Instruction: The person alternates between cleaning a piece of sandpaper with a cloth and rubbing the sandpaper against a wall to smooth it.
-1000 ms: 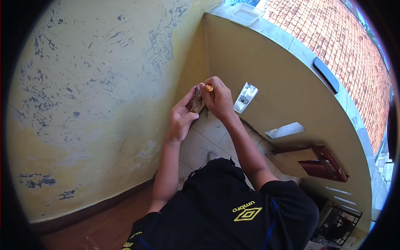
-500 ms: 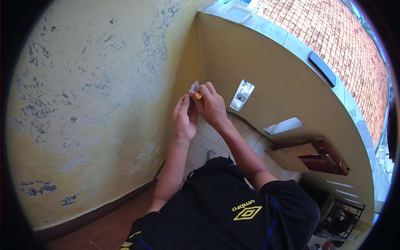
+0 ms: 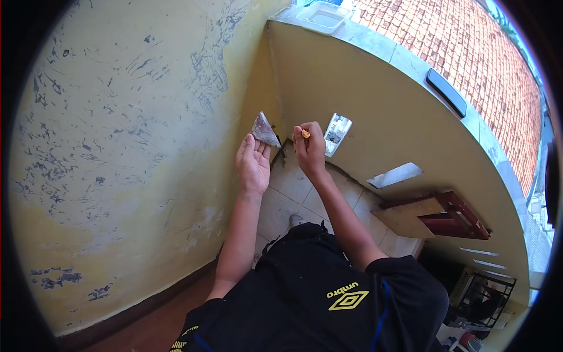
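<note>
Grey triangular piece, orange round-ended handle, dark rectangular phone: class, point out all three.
Grey triangular piece [image 3: 265, 130]: head view, flat face.
Orange round-ended handle [image 3: 305, 134]: head view, exposed end.
Dark rectangular phone [image 3: 446, 92]: head view, middle of face.

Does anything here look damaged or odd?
Yes: the yellow wall on the left looks damaged, its paint scratched, with grey patches showing. The triangular plate in the left hand also looks grimy.

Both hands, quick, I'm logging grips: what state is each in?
Left hand: holding a triangular piece at its fingertips.
Right hand: closed around an orange-ended handle.
</note>
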Motion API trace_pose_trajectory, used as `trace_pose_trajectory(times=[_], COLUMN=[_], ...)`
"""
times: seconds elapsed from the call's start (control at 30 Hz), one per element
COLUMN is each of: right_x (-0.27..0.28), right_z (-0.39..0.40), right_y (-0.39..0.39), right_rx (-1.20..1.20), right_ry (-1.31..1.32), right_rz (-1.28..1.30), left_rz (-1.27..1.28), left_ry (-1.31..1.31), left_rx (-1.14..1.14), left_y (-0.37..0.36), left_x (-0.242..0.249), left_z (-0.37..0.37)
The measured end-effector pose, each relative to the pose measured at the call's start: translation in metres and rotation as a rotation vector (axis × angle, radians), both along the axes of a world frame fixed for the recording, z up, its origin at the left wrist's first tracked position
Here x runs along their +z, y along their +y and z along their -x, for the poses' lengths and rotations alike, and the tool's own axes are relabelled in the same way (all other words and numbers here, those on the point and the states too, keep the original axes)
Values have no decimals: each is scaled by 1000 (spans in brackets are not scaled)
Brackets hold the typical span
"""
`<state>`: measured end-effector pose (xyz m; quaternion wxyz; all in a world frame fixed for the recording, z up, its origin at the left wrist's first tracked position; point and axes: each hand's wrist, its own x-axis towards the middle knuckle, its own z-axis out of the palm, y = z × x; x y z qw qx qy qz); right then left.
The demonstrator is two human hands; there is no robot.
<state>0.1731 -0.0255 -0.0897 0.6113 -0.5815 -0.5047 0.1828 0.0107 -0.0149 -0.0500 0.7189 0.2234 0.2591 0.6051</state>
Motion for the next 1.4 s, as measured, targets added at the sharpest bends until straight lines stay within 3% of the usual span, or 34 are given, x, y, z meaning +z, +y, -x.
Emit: trace_pose_trajectory(times=[0.1,0.3,0.37,0.47,0.6,0.7,0.8,0.87,1.07,1.23,1.3,1.4], right_x=[49,24,19,46,133,177,169,158,173,135,137,138], right_z=[13,5,-15,-62,-149,-207,-254,-270,-210,-250,-224,-142], right_y=[-7,4,6,35,86,136,181,200,165,202,185,135], right_rx=[31,77,162,1,-303,-368,-224,-108,-384,-361,-498,-255], right_ry=[-179,-213,-58,-66,-361,-442,-528,-706,-761,-743,-789,-707], right_rz=[-59,-45,51,10,-62,70,185,396,342,215,98,-113], left_rz=[-33,-29,7,0,7,12,8,33,7,-30,-38,-59], left_ry=[73,1,10,3,-18,-16,3,39,-4,-68,-84,-84], left_rx=[-22,-53,-46,-33,-11,15,64,117,171,181,196,246], left_y=[-6,-1,1,-1,-3,-12,-24,-29,-51,-73,-82,-99], left_x=[-1,-2,-8,-1,-4,1,10,11,10,14,13,13], left_z=[-7,-3,7,11,26,41,55,67,108,131,140,153])
